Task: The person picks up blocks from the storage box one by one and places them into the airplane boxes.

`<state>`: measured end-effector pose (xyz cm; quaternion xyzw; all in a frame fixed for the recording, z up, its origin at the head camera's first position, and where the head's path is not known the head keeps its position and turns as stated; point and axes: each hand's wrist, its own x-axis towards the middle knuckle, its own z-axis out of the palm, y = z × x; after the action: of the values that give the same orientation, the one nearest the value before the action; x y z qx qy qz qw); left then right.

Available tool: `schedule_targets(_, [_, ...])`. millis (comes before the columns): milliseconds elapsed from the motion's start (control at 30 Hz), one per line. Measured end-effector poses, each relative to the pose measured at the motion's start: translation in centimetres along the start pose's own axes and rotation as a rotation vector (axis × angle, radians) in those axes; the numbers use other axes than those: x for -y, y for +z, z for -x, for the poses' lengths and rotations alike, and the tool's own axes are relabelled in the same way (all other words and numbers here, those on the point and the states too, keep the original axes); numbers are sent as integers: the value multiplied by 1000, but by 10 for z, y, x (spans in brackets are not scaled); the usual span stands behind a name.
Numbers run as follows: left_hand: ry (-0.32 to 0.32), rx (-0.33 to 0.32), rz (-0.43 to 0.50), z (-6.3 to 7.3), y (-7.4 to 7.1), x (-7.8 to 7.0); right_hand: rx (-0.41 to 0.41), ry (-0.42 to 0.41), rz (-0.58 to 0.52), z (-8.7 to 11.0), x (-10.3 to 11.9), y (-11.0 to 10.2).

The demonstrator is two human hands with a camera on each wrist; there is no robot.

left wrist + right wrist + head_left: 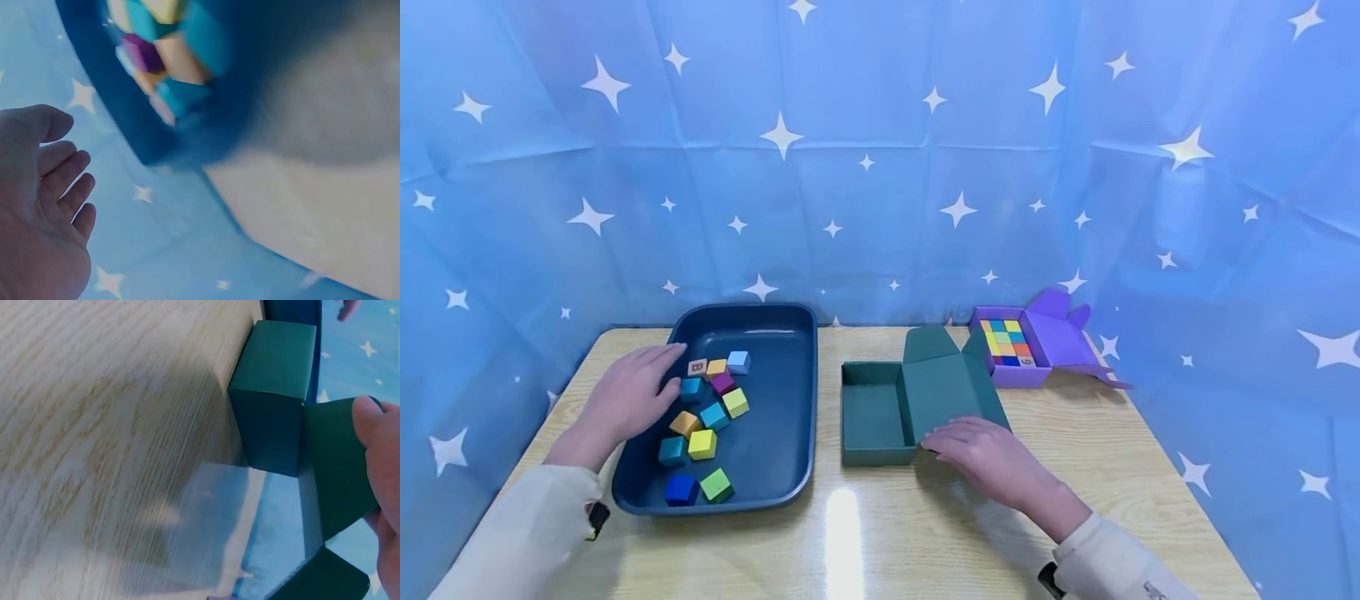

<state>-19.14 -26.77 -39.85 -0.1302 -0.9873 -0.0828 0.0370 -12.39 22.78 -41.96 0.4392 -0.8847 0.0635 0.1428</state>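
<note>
My left hand [628, 396] hovers over the left side of a dark blue tray [778, 425], thumb apart from the fingers, holding nothing. Close to its fingertips are a wooden letter block [697, 367] and a teal block [692, 390]; several other coloured blocks lie loose in the tray. At the middle of the table stands a green box [877, 457] with its lid [943, 392] folded out to the right. My right hand [988, 458] grips a side flap [337, 462] of that lid, thumb on one face and fingers behind. Inside, the visible part of the green box is bare.
Behind and to the right, a purple box [1021, 379] holds coloured blocks packed in rows, its purple lid [1063, 342] open to the right. A blue star-patterned cloth [880, 108] surrounds the wooden table [760, 550] at its back and sides.
</note>
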Motion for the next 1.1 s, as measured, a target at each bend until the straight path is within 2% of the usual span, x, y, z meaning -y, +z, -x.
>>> schedule_targets(133, [36, 37, -5, -24, -3, -22, -1, -1, 2, 0, -1, -1])
schedule_targets(267, [53, 66, -23, -46, 4, -35, 12, 5, 3, -1, -2, -2])
schedule_targets(400, [39, 100, -44, -62, 15, -39, 32, 21, -6, -2, -3, -3])
schedule_targets(567, [16, 136, -24, -79, 27, -39, 34, 29, -10, -1, -3, -2])
schedule_targets(867, [-45, 154, 13, -91, 43, -34, 12, 12, -27, -1, -4, 2])
schedule_targets(1100, [-46, 149, 23, -94, 52, -29, 11, 11, -33, -1, -5, 1])
